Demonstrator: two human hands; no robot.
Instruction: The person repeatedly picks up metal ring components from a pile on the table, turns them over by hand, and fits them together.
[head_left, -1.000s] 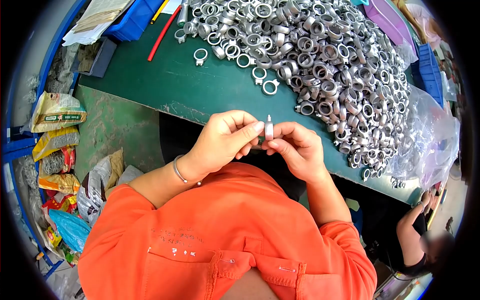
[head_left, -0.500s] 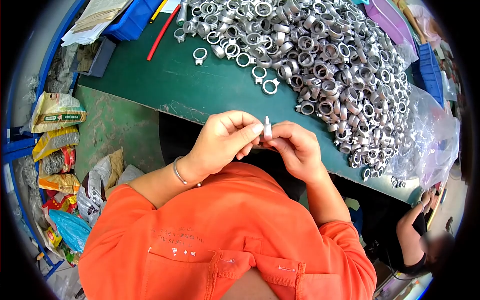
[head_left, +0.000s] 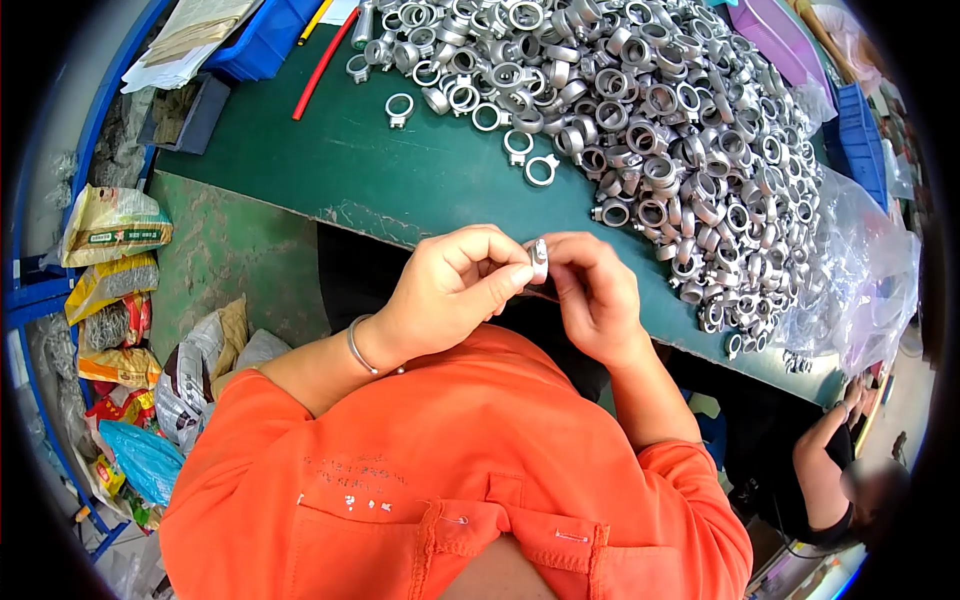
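Green worktop (head_left: 300, 165) with a scuffed near edge; the lugged metal ring (head_left: 541, 266) is held up by that edge, between both hands. Changed: edge-on with its stem up a moment ago, now tilted so the lug end faces the camera. Reads as a turn in the fingers, piece still being handled. Left hand (head_left: 450, 290) pinches it, thumb and index nearly closed. Right hand (head_left: 600, 300) half curled, fingers against its right side; thumb contact can't tell. Beyond: loose ring (head_left: 398, 123), then ring pile (head_left: 650, 130).
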